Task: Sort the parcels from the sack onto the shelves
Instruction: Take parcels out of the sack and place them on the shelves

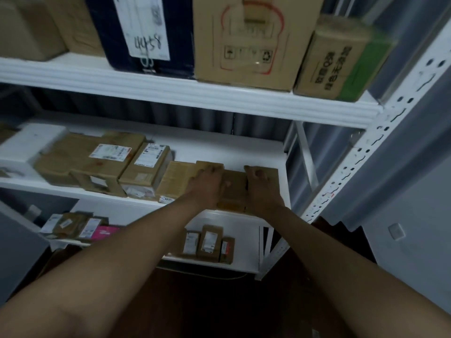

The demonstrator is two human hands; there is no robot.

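From the head camera, both bare forearms reach forward to the middle shelf (pixel 219 152) of a white metal rack. The left hand (pixel 207 184) lies palm down with straight fingers across the top of a brown cardboard parcel (pixel 233 189), and the right hand (pixel 260 184) bears on the neighbouring carton (pixel 271 173) with its fingers bent at the knuckles; whether they curl round an edge or only press on it is too blurred to tell. The parcel sits at the right end of the shelf's row, between a flat carton (pixel 175 178) on its left and the one under the right hand, with its near edge at the shelf's front lip. My reading is that the hands bear on the tops in order to slide the boxes back and close them up, so the row stays tight and leaves room.

Further left on the same shelf lie labelled cartons (pixel 146 164). The upper shelf (pixel 170 91) carries big boxes, among them a dark one with a handwritten label (pixel 146 28). The lowest shelf holds small parcels (pixel 210 242). The sack is not in view.
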